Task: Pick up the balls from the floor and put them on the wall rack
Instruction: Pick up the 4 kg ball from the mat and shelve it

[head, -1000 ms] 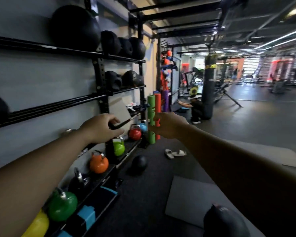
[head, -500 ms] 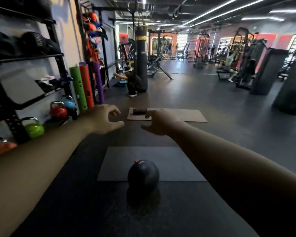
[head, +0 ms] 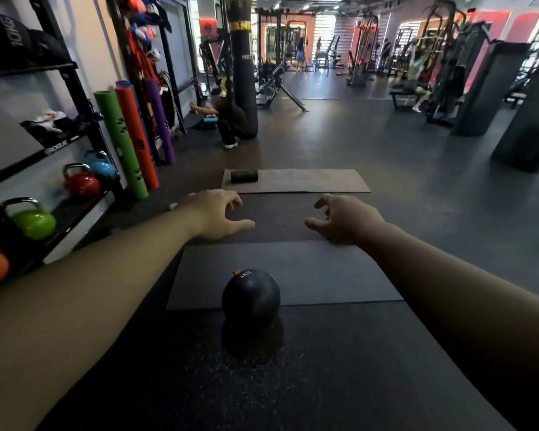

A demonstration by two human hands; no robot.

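A dark medicine ball [head: 251, 298] marked 4KG with a small orange tag lies on the floor at the near edge of a grey mat [head: 324, 275]. My left hand [head: 217, 214] and my right hand [head: 344, 219] are stretched out in front of me, above and beyond the ball, a ball's width apart. Both have loosely curled fingers and hold nothing. The black wall rack [head: 59, 147] runs along the left wall; a black 10KG ball [head: 10, 42] sits on its upper shelf.
Coloured kettlebells [head: 33, 219] line the rack's bottom shelf. Green, orange and purple rollers [head: 128, 144] lean beside it. A second mat with a black foam roller [head: 244, 176] lies further ahead. A person crouches by a hanging punch bag [head: 243, 66]. Gym machines stand at the right.
My view has swung from the rack on the left round to the open floor, bringing the ball into the middle. Both hands have spread apart and come lower towards it.
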